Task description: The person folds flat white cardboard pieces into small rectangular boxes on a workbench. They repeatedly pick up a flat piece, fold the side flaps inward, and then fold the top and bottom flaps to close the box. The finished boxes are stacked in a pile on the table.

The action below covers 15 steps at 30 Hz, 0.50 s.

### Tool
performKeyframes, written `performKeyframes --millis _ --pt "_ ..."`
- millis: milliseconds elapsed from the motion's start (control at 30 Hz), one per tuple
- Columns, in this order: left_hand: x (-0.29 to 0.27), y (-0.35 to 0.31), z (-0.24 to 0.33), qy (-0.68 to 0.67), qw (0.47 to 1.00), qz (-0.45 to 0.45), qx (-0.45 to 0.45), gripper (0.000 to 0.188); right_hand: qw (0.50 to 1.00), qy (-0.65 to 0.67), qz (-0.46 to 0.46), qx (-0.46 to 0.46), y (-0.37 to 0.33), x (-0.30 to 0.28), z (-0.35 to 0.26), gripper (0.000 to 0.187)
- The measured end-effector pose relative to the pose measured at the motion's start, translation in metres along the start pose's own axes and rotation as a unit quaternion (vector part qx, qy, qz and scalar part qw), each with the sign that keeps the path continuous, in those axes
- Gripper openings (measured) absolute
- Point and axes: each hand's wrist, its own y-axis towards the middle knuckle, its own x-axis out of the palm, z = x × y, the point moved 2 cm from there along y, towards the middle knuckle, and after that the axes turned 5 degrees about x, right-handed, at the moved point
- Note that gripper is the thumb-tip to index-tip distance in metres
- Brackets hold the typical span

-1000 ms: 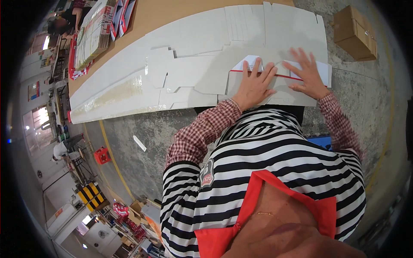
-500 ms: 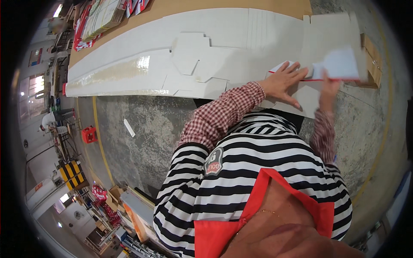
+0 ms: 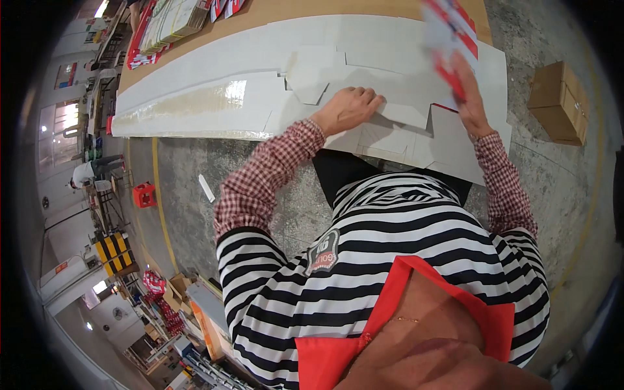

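Note:
My right hand point(image 3: 473, 97) grips a folded cardboard piece point(image 3: 452, 29) printed red, white and blue, raised over the table's right side and blurred by motion. My left hand point(image 3: 351, 109) has its fingers curled at a pale grey cut-out cardboard sheet point(image 3: 403, 97) and closes on it; the fingertips are partly hidden. That sheet's near edge stands slightly up, with shadow under it. More grey cut sheets point(image 3: 312, 68) with slots and tabs lie across the table, and one near flap point(image 3: 455, 146) reaches to my lap.
Bundled printed cardboard point(image 3: 174, 26) is stacked at the table's far left. Glossy tape covers part of a grey sheet point(image 3: 214, 101). A brown carton point(image 3: 559, 103) stands on the floor to the right. A red crate point(image 3: 144, 195) and a white strip point(image 3: 207, 188) are on the floor at left.
My right hand has lifted the folded printed piece up and away from me. My left hand has moved left, from lying spread on the printed piece to curling at the grey sheet.

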Motion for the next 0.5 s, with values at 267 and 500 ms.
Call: performKeyframes --millis 267,500 --pt "-0.017 0.082 -0.107 -0.251 0.958 -0.133 -0.042 0.04 0.976 -0.206 -0.065 -0.035 0.003 0.012 -0.024 0.063" --pt "-0.014 0.007 -0.15 -0.455 0.854 -0.022 -0.25 0.044 0.955 -0.287 -0.076 0.0 -0.012 0.029 0.002 0.053"
